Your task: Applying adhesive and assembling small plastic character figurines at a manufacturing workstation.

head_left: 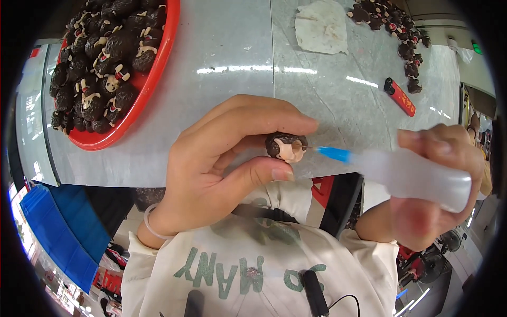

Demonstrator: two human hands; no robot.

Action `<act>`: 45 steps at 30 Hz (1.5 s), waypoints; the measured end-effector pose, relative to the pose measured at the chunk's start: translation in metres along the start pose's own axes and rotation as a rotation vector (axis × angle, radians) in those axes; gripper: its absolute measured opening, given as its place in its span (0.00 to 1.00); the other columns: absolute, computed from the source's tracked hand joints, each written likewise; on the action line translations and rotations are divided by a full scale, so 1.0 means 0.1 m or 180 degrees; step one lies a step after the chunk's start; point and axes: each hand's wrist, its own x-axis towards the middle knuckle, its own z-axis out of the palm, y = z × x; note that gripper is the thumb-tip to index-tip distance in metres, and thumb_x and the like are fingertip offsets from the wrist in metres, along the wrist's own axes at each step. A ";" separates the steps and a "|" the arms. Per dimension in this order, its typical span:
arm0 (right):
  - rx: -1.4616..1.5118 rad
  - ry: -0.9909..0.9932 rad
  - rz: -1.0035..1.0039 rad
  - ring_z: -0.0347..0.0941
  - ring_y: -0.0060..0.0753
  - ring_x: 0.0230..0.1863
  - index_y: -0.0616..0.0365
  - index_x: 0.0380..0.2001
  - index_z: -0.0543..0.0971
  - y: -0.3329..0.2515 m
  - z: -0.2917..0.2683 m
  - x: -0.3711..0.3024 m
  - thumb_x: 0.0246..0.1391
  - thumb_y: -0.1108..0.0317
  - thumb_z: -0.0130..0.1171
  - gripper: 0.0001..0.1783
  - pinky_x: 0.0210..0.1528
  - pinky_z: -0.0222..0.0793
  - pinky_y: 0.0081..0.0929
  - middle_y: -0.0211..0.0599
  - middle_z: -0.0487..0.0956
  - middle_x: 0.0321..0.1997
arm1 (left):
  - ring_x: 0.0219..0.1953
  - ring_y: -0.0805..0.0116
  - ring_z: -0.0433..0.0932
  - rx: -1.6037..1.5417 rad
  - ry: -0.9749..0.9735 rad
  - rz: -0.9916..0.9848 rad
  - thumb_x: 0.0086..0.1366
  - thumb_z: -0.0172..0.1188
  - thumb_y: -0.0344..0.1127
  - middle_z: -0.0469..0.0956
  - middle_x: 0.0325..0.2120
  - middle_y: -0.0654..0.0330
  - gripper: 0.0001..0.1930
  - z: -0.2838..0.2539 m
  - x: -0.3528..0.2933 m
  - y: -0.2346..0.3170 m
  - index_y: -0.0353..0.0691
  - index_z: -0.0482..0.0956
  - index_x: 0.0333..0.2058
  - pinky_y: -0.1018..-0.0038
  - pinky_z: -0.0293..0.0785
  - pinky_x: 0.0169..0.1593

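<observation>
Near the table's front edge, my left hand (pixel 232 142) pinches a small dark brown figurine (pixel 285 147) with a beige face between thumb and fingers. In my right hand (pixel 441 169) is a translucent white squeeze bottle (pixel 422 177), held sideways. Its blue needle tip (pixel 334 154) points left, and the thin needle reaches the beige part of the figurine. Whether anything flows from the needle is too small to tell.
A red tray (pixel 168 50) heaped with similar brown figurines (pixel 100 63) stands at the left. More figurines (pixel 412 53) lie in a curved row at the far right. A red lighter (pixel 400 97) and a stained whitish sheet (pixel 321 27) lie on the grey table (pixel 232 47).
</observation>
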 end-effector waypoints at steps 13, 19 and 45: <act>0.0503 -0.0192 0.0967 0.71 0.33 0.40 0.65 0.39 0.65 0.31 0.33 0.01 0.40 0.82 0.59 0.21 0.44 0.66 0.25 0.44 0.74 0.38 | 0.39 0.67 0.72 -0.0102 -0.0120 -0.0061 0.51 0.60 0.24 0.69 0.40 0.52 0.18 0.01 0.01 0.02 0.27 0.71 0.42 0.75 0.71 0.44; -0.0671 0.0003 0.0868 0.70 0.26 0.38 0.65 0.31 0.74 0.49 -0.24 0.02 0.39 0.83 0.55 0.11 0.41 0.66 0.20 0.37 0.74 0.40 | 0.39 0.68 0.72 -0.0025 -0.0084 -0.0117 0.51 0.60 0.26 0.69 0.40 0.52 0.17 0.06 -0.06 0.06 0.27 0.71 0.41 0.76 0.70 0.43; 0.2233 0.0164 0.1536 0.68 0.30 0.35 0.68 0.38 0.69 0.46 -0.26 -0.29 0.43 0.76 0.51 0.15 0.34 0.66 0.21 0.49 0.71 0.41 | 0.39 0.70 0.72 -0.0139 -0.0042 -0.0262 0.51 0.60 0.24 0.69 0.40 0.54 0.17 0.01 -0.03 0.04 0.28 0.71 0.42 0.78 0.70 0.43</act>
